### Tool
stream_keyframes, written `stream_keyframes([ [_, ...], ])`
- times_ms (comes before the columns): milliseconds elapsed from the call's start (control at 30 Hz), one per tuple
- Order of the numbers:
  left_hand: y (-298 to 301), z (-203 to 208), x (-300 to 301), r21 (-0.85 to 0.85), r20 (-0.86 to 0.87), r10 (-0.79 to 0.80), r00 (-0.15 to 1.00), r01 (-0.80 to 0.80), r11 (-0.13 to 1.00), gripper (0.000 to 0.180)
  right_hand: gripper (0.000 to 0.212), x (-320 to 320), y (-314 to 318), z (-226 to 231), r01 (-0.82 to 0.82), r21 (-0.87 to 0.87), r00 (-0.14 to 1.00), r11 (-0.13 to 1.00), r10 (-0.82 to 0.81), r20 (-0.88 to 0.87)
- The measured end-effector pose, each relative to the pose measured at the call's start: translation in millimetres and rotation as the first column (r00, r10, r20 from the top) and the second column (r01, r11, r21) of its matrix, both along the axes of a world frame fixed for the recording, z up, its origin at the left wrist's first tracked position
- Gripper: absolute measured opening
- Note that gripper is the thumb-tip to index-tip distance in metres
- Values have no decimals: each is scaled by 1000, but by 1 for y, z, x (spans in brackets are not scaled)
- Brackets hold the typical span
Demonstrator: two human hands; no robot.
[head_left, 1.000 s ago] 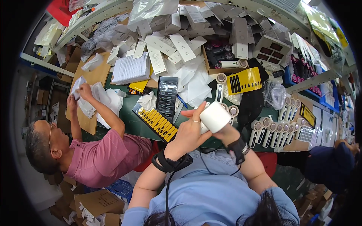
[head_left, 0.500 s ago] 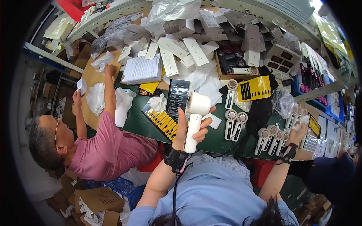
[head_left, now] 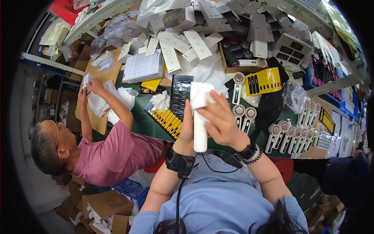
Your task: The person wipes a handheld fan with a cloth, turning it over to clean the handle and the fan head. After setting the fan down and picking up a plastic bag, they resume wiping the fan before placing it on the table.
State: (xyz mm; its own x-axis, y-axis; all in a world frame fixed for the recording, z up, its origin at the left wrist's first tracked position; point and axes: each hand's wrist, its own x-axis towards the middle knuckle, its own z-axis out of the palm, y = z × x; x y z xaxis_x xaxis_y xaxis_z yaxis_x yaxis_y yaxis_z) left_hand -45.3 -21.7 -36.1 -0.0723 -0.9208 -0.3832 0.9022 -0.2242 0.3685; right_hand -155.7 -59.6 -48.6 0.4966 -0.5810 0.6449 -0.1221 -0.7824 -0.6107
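A white handheld fan [head_left: 200, 117] is held upright above the near edge of a green-topped worktable [head_left: 142, 123], its handle wrapped by the fingers of the left hand [head_left: 186, 130] while the right hand [head_left: 222, 123] is laid against its squarish head, fingers curled partly over the top corner; both hands are closed on the device. A black band is worn on each wrist. On the table just behind the fan, a black tray of dark parts [head_left: 180, 93] is set beside a row of yellow strips [head_left: 166, 119], and white fans of the same kind [head_left: 243, 117] are laid flat to the right, with a longer row of them [head_left: 290, 136] lined up along the near right edge. A yellow card with black slots [head_left: 262, 81] is seen further back, next to an open cardboard box [head_left: 241, 58]. Flat white cartons [head_left: 183, 39] are heaped across the far side of the table, and a stack of white leaflets [head_left: 143, 67] is placed toward the far left. At the left end of the table, a person in a pink shirt [head_left: 113, 154] is bent over brown cardboard, a small white packet [head_left: 86, 81] held in both raised hands.
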Motion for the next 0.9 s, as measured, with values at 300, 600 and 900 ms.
stream_keyframes([
  [300, -7, -75, 35, -516, -415, -366, 833, 116, 849, 84, 36, 15, 42, -15, -224, 121, 974, 967, 220, 51],
  [600, -6, -37, 16, -46, -669, 32, 742, -84, 995, 87, 28, 15, 56, -33, -161, 48, 953, 986, 143, 266],
  [900, -6, -23, 24, -290, -694, -200, 692, -15, 957, 89, 16, -33, 30, -6, 89, 658, 915, 747, -322, 242],
])
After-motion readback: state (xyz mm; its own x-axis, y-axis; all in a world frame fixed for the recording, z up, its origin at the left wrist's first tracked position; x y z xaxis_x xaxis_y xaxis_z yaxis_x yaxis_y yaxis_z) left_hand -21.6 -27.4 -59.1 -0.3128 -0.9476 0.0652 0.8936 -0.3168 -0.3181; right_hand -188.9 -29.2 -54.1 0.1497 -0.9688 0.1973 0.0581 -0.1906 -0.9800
